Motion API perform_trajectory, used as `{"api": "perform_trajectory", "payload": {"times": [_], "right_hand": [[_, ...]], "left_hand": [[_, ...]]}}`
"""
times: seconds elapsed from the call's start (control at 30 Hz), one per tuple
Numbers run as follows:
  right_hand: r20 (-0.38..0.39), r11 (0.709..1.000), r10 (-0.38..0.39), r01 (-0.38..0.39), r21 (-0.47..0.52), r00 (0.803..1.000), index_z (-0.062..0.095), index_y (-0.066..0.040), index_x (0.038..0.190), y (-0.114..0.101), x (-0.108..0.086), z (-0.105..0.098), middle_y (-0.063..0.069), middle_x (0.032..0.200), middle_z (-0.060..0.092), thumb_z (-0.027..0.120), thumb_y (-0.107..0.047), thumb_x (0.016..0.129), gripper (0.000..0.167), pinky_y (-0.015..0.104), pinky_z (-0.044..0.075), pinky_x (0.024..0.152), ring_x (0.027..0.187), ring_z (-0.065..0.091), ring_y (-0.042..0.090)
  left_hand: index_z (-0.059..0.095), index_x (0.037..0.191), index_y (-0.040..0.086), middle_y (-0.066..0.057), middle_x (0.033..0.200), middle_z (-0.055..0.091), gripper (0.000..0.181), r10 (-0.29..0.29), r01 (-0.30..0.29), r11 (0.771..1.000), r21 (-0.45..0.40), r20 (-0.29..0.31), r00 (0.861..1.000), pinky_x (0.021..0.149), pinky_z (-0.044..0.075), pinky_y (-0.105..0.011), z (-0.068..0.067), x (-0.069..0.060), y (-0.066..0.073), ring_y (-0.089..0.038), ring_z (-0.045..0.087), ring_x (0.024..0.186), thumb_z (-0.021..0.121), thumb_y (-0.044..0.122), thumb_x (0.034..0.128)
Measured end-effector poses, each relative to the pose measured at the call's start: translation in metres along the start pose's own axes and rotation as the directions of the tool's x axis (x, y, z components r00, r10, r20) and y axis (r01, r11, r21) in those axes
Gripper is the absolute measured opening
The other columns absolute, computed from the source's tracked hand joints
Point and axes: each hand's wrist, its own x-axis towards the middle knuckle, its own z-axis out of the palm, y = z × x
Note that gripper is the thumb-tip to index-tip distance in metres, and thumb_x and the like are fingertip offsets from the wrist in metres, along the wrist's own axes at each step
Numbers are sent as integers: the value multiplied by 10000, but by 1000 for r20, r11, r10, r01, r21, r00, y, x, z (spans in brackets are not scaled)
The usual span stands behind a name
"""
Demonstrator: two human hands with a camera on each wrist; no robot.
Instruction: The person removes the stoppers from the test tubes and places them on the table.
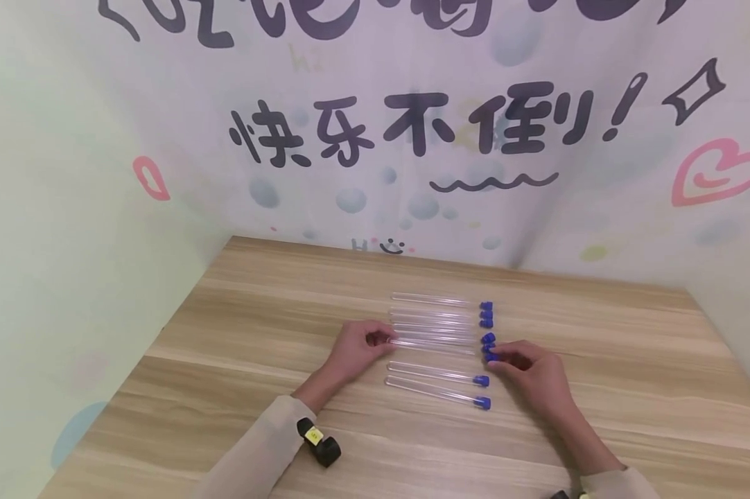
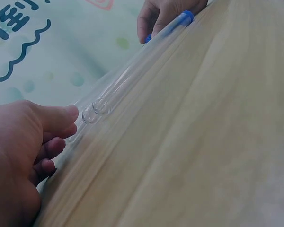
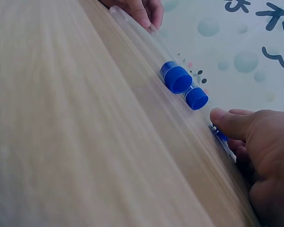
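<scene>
Several clear tubes lie side by side on the wooden table. The two nearest, a front tube (image 1: 428, 389) and the one behind it (image 1: 431, 373), have blue caps on their right ends. My left hand (image 1: 359, 346) pinches the rounded left end of another tube (image 1: 437, 346), whose right end shows no cap. Thumb and fingers of my right hand (image 1: 537, 378) pinch a blue cap (image 1: 491, 357), just right of that tube and apart from it. In the right wrist view my right hand (image 3: 270, 151) partly hides the cap (image 3: 221, 134).
Farther back, more tubes (image 1: 434, 301) lie parallel, with blue caps (image 1: 486, 314) in a column near their right ends. A printed cloth (image 1: 375, 166) hangs behind the wooden table (image 1: 256, 291). A black wrist device (image 1: 319, 442) is on the left sleeve.
</scene>
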Motion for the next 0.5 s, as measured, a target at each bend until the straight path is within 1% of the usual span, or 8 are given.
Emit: {"api": "perform_trajectory", "payload": {"times": [0.1, 0.2, 0.37, 0.5], "right_hand": [[2, 999, -8, 8, -32, 1000, 725, -166, 953, 0, 0, 1, -72, 821, 677, 821, -202, 746, 230, 216, 477, 584, 671, 587, 89], [0, 999, -12, 12, -46, 1000, 724, -171, 940, -1, 1, 1, -79, 817, 673, 821, -190, 746, 217, 221, 468, 568, 652, 573, 90], [-5, 999, -24, 24, -33, 1000, 723, -162, 925, -2, 1, 4, -73, 811, 663, 821, -179, 744, 206, 219, 454, 550, 639, 557, 92], [-6, 999, -25, 24, -37, 1000, 721, -158, 924, -2, 2, 5, -80, 788, 642, 820, -184, 744, 207, 217, 449, 545, 636, 549, 89]], "left_hand": [[738, 924, 94, 42, 819, 665, 140, 0, 0, 1000, 12, 21, 1000, 614, 487, -243, 0, 0, 0, -85, 561, 694, 777, 92, 789], [739, 909, 105, 53, 811, 645, 140, 4, -5, 1000, 30, 26, 1000, 617, 485, -243, 1, 1, 0, -85, 556, 694, 788, 102, 777], [741, 897, 96, 32, 787, 609, 147, 12, -14, 998, 54, 34, 999, 609, 465, -240, 3, 2, 1, -93, 530, 688, 802, 114, 765], [742, 897, 95, 35, 777, 593, 147, 0, -3, 997, 72, 43, 999, 603, 452, -233, 4, 3, 1, -86, 517, 681, 803, 122, 767]]}}
